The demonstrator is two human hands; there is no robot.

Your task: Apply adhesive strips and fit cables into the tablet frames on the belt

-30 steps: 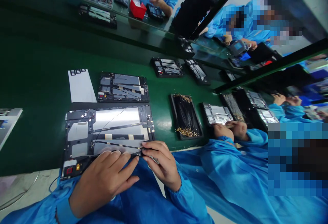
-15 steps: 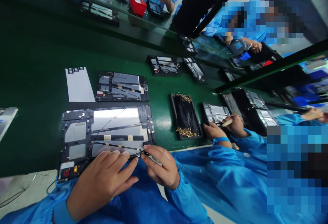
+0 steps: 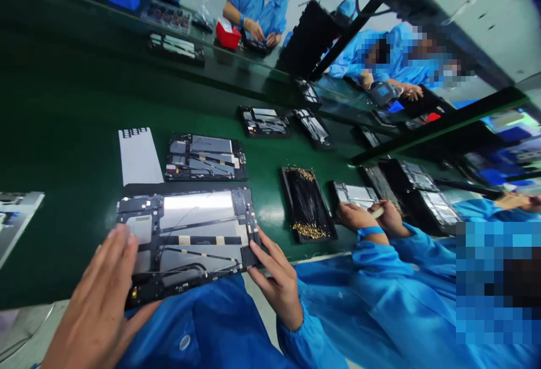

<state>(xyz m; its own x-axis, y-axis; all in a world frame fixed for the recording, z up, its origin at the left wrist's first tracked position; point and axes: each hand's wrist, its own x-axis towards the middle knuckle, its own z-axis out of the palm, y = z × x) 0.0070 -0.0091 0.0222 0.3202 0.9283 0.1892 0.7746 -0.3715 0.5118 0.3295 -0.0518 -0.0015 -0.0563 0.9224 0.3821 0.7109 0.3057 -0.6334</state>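
An opened tablet (image 3: 203, 222) lies in front of me, showing silver battery plates, dark flat cables and a black frame. My left hand (image 3: 99, 284) holds its left end, fingers laid together over the edge and thumb by the front corner. My right hand (image 3: 276, 279) grips the right end, with fingertips on the edge. A thin black wire (image 3: 192, 267) curves along the tablet's front side. Just behind lies a second opened tablet (image 3: 207, 158), beside a white sheet (image 3: 140, 158) with black cut-outs along its top.
A tray (image 3: 329, 228) of black wires with gold ends stands to the right. Beyond it, a co-worker's hands (image 3: 359, 217) work at another opened tablet (image 3: 355, 194). More tablets (image 3: 264, 121) lie farther back, below a raised shelf. A silver-edged panel (image 3: 19, 217) sits at far left.
Both hands have left the wire at the tablet's front edge. The left hand has moved to the left end, the right hand onto the right end. The view has tilted upward.
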